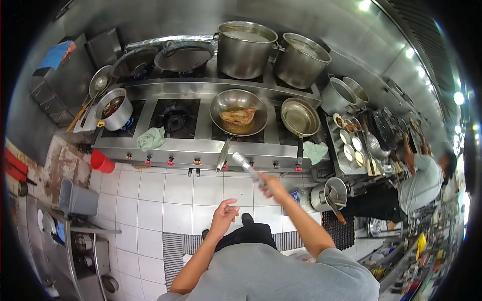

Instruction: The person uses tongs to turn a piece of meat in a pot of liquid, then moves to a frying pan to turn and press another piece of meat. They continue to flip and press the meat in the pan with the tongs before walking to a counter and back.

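Note:
My right hand [271, 187] is closed around a slim, clear cylinder with a whitish end [243, 162], tilted up toward the stove; its exact kind does not show. My left hand [224, 218] is in front of my body, fingers loosely curved and apart, holding nothing. Ahead on the stove is a frying pan [216, 108], its handle [224, 154] pointing toward me near the cylinder. A browned piece of food [238, 117], possibly meat or fish, lies in it in yellowish liquid. To the right stands a second pan [300, 118] with a dark handle.
Two large stockpots [246, 55] stand at the back of the stove [181, 145]. At left is a pot of dark liquid [113, 108]. Green cloths [150, 139] lie on the front ledge. A red bucket [103, 161] is at lower left. A co-worker [422, 180] stands at right.

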A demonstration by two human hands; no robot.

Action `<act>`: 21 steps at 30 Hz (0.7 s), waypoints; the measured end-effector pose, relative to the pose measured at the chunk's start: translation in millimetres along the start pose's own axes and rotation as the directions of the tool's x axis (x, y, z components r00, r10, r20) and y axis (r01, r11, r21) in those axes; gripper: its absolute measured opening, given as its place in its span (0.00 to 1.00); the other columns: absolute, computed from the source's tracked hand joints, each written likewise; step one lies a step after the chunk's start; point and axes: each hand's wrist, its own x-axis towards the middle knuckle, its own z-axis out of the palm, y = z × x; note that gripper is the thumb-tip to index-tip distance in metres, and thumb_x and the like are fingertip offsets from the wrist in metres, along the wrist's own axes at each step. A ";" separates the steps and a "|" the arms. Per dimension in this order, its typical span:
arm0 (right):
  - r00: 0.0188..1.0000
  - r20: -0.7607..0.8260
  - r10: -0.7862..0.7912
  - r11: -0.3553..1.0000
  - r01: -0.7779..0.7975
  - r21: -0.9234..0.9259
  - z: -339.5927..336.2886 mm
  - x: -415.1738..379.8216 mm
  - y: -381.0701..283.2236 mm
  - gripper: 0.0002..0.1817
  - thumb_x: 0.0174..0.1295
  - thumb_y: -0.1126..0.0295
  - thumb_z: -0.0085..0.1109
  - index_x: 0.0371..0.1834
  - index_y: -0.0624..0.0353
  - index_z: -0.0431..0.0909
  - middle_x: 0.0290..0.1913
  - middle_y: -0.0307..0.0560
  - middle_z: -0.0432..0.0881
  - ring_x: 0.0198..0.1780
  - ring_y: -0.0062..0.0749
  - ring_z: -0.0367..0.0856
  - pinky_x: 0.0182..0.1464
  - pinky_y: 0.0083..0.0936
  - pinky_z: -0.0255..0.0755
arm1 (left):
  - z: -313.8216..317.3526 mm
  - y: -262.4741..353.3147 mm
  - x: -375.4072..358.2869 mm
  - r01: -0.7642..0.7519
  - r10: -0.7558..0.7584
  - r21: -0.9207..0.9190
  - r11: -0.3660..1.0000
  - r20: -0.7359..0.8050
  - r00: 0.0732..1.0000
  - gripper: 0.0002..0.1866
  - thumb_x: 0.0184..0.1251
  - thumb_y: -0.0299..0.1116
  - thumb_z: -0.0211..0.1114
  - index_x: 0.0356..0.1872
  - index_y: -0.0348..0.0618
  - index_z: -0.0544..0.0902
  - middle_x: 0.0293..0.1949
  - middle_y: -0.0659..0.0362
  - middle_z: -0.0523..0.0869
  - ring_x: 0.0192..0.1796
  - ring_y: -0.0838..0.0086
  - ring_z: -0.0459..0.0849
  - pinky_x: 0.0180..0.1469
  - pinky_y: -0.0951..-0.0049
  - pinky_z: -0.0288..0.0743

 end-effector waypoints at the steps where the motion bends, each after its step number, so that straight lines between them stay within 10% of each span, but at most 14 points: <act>1: 0.995 -0.078 0.057 0.997 -0.053 0.059 -22.6 13.6 -16.3 0.31 0.57 0.39 0.55 0.34 0.62 0.78 0.20 0.39 0.72 0.18 0.22 0.68 0.15 0.23 0.60 | 0.5 -8.7 1.9 -0.002 0.002 -0.007 1.000 -0.023 1.000 0.13 0.64 0.32 0.63 0.47 0.38 0.78 0.24 0.64 0.79 0.24 0.85 0.71 0.27 0.84 0.64; 5: 0.997 -0.025 -0.069 0.974 0.062 -0.220 -122.8 126.6 -50.2 0.32 0.53 0.36 0.58 0.33 0.60 0.76 0.20 0.36 0.70 0.15 0.19 0.63 0.15 0.19 0.55 | -15.6 -55.6 -4.4 0.134 -0.118 0.064 0.989 -0.202 0.972 0.12 0.65 0.33 0.61 0.47 0.42 0.78 0.27 0.64 0.79 0.23 0.85 0.70 0.25 0.84 0.63; 9: 0.990 0.045 0.132 0.933 -0.109 -0.344 -168.5 223.5 -108.3 0.29 0.53 0.38 0.61 0.27 0.57 0.72 0.19 0.35 0.69 0.12 0.14 0.58 0.13 0.14 0.49 | -28.4 -111.8 -35.2 0.172 -0.130 0.045 0.984 -0.483 0.866 0.12 0.65 0.33 0.61 0.47 0.42 0.78 0.27 0.64 0.79 0.22 0.85 0.70 0.23 0.83 0.63; 12: 0.968 0.133 0.214 0.861 -0.123 -0.493 -177.0 292.8 -130.0 0.29 0.54 0.37 0.58 0.26 0.55 0.70 0.17 0.34 0.67 0.13 0.13 0.58 0.13 0.15 0.50 | -20.9 -138.7 -68.5 0.243 -0.233 -0.092 0.966 -0.719 0.655 0.11 0.64 0.34 0.62 0.44 0.41 0.79 0.25 0.63 0.79 0.22 0.84 0.72 0.22 0.82 0.63; 21: 0.906 0.112 0.408 0.849 -0.331 -0.411 -144.3 378.0 -146.6 0.20 0.57 0.46 0.59 0.39 0.50 0.71 0.24 0.39 0.72 0.14 0.13 0.57 0.14 0.13 0.53 | 22.9 -185.9 -143.4 0.305 -0.329 -0.220 0.927 -0.866 0.377 0.09 0.64 0.36 0.62 0.40 0.43 0.78 0.24 0.62 0.80 0.19 0.82 0.72 0.19 0.82 0.61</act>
